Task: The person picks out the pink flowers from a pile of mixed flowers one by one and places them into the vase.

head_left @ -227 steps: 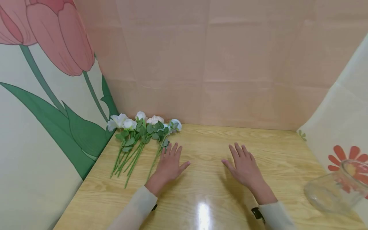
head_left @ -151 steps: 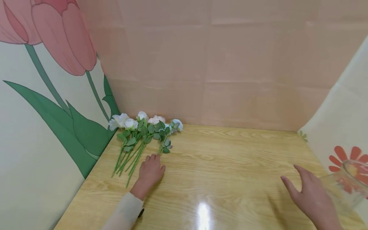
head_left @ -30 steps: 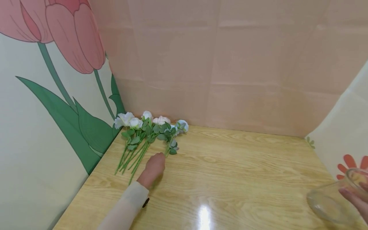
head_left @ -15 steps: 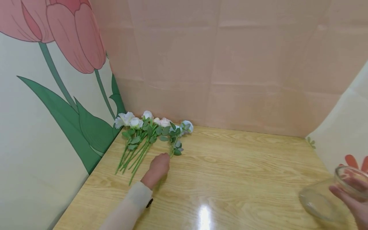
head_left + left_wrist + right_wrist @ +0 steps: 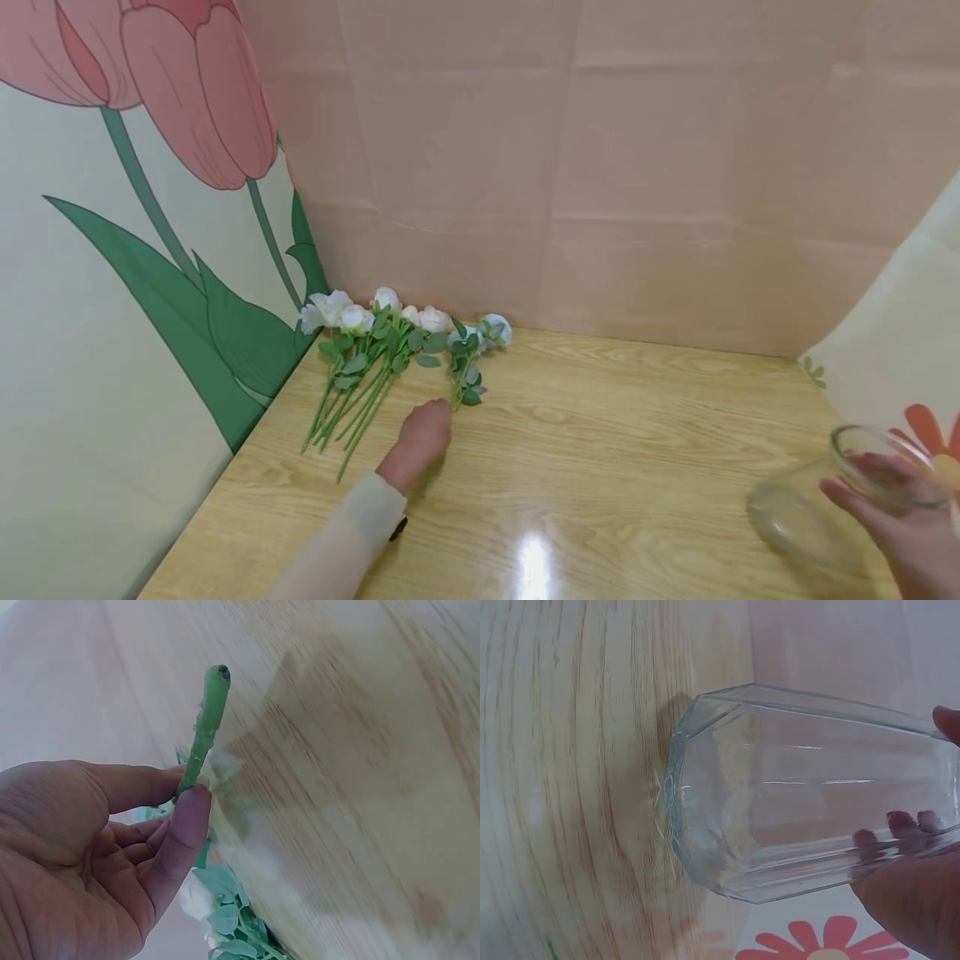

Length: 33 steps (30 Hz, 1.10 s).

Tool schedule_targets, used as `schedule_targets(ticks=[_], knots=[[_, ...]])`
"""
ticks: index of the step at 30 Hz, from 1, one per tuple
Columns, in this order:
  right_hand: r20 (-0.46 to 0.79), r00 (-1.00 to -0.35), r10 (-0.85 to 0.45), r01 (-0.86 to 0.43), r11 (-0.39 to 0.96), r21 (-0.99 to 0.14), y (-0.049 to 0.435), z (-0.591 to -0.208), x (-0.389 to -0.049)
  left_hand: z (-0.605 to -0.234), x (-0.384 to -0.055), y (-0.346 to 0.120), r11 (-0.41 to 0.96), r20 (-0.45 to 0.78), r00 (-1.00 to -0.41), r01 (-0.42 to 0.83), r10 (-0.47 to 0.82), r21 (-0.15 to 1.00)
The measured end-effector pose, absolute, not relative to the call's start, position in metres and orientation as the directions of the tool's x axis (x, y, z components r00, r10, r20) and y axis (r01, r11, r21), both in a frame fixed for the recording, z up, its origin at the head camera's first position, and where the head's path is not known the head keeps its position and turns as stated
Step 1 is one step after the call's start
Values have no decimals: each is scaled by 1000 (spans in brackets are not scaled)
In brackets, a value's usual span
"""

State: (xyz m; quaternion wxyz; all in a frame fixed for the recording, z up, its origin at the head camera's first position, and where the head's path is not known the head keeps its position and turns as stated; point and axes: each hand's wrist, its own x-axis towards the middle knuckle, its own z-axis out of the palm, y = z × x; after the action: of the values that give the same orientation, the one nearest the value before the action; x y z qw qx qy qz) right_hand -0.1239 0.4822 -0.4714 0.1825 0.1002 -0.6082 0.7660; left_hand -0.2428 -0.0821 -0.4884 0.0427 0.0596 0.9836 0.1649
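Observation:
My left hand pinches the green stem of a pale blue flower between thumb and index finger, near the stem's cut end. The bloom and its dark leaves lie at the back of the table, right of the other flowers. At the right, my right hand grips a clear glass vase near its mouth, with fingers visible through the glass. The faceted vase holds nothing, and its base is close to the tabletop. Several white and pale pink flowers lie side by side at the back left.
The wood-grain table reaches back to a plain pinkish cloth. A tulip-printed sheet hangs along the left edge, and a white sheet with a red flower print stands at the right.
From lying flat and apart, my hands have taken hold of the blue flower's stem and the vase. Lately the blue flower has slid right, away from the others, and the vase has come left.

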Motion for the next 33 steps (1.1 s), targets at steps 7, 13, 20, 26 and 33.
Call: schedule_targets(ticks=[7,13,20,26,33], knots=[[362,-923,128,-376,-115,-919,471,-471,-126,-490,-243,-77,937,-55,-988,117,143,329],[273,-949,155,-275,9,-961,464,-472,-124,-489,-242,-74,933,-55,-986,129,156,335],[256,-962,94,-251,59,-966,459,-472,-125,-485,-241,-68,932,-67,-985,129,160,339],[285,-957,48,-286,0,-958,454,-472,-127,-487,-243,-63,933,-60,-984,138,167,332],[222,-973,66,-209,161,-965,444,-474,-127,-491,-245,-61,935,-43,-985,145,167,325]])
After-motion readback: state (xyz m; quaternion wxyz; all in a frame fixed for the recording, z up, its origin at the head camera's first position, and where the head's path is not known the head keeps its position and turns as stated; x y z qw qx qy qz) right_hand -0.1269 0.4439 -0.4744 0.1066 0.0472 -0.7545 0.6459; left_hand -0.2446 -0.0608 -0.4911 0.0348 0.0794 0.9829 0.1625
